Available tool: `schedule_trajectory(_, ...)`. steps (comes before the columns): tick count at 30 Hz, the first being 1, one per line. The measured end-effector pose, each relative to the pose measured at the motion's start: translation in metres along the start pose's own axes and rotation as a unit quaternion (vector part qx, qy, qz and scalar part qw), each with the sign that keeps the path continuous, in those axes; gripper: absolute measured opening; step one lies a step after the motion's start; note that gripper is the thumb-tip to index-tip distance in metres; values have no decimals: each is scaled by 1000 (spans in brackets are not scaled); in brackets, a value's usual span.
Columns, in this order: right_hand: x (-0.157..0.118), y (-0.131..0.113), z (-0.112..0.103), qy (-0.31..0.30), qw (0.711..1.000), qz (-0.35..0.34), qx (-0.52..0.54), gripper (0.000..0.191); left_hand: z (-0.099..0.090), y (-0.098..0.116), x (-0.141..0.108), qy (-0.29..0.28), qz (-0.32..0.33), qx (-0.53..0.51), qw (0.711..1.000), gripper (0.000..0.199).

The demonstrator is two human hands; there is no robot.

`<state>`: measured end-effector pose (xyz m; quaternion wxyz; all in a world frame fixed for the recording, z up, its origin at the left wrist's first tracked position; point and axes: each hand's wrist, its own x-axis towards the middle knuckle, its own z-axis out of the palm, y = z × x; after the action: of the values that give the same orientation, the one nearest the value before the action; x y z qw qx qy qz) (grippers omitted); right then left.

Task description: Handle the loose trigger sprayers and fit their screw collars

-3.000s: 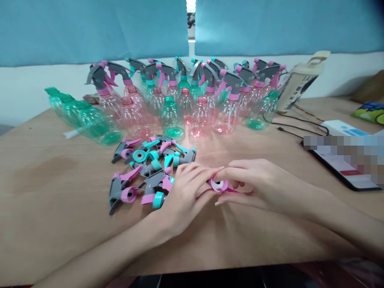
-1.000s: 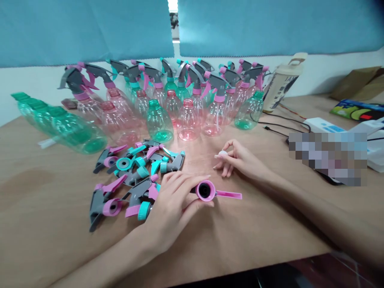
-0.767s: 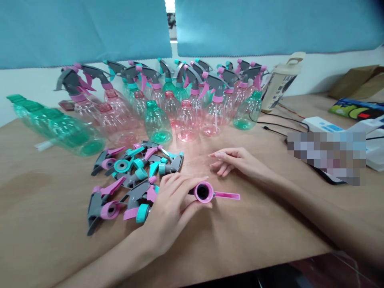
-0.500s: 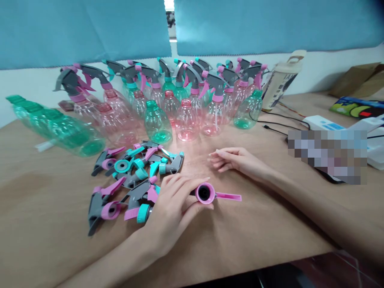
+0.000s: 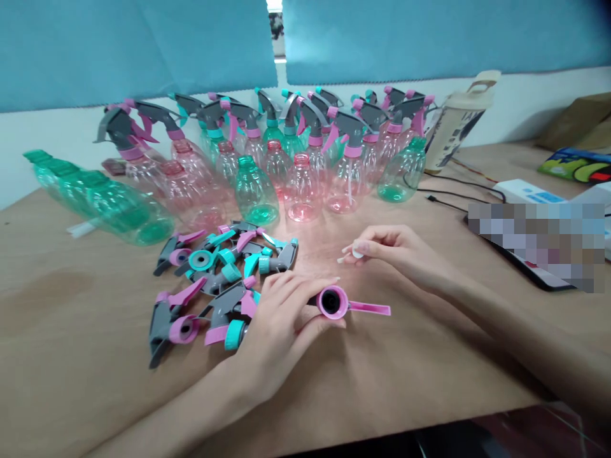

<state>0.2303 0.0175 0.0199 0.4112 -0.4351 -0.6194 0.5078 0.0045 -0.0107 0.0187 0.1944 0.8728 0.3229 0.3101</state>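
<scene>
My left hand [image 5: 281, 324] is closed around a trigger spray head [image 5: 333, 302]. Its pink collar faces me, showing the dark inside, and its pink lever sticks out to the right. Thumb and finger of my right hand [image 5: 396, 251] pinch a small white disc [image 5: 357, 252], just above the table and apart from the spray head. Left of my left hand lies a pile of loose spray heads [image 5: 219, 280] in grey with pink or turquoise parts. Behind both hands stand open bottles, among them a green bottle [image 5: 258, 194] and a pink bottle [image 5: 302, 191].
At the back are several bottles with spray heads fitted [image 5: 348, 137]. Green bottles [image 5: 128, 207] lean in a row at the left, beside thin white tubes [image 5: 84, 227]. To the right are a tumbler [image 5: 456, 124], black cables [image 5: 458, 191], a white box [image 5: 529, 191] and a blurred-out device [image 5: 539, 248].
The white disc now shows between my right fingertips; it was not visible before. My left hand still holds the spray head. The whole view has shifted slightly.
</scene>
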Motion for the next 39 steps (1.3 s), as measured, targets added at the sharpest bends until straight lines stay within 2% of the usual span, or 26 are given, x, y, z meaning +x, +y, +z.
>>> schedule_trajectory(3, -10, -23, 11, -71, 995, -59, -41, 26, 0, 0, -1, 2, 2, -4, 1000, 21)
schedule_trajectory(6, -17, -35, 23, -159, 981, -87, -73, 32, 1, -2, -1, 16, 9, 7, 1000, 14)
schedule_trajectory(9, -18, -35, 30, -182, 972, -108, -100, 33, 2, -4, -1, 26, -6, 2, 1000, 7)
schedule_trajectory(13, -17, -25, 34, -176, 971, -114, -115, 36, 3, -4, -1, 17, -12, -13, 1000, 3)
schedule_trajectory(18, -16, -18, 37, -171, 972, -91, -130, 51, 3, -4, -1, 7, -26, -8, 1000, 20)
schedule_trajectory(21, -18, -20, 37, -168, 972, -83, -141, 53, 4, -6, -1, 4, -22, -2, 1000, 24)
schedule_trajectory(24, -18, -24, 35, -158, 974, -83, -136, 45, 3, -6, -1, 8, -16, 1, 1000, 28)
schedule_trajectory(28, -18, -25, 32, -86, 986, -69, -122, 26, 2, -4, -1, 3, -26, 0, 1000, 27)
schedule_trajectory(31, -17, -24, 30, -44, 988, -57, -136, 20, 2, -3, -1, -1, -22, -7, 1000, 27)
schedule_trajectory(39, -20, -25, 36, 6, 962, -168, -216, 7, 4, -5, -1, 8, -23, -15, 1000, 29)
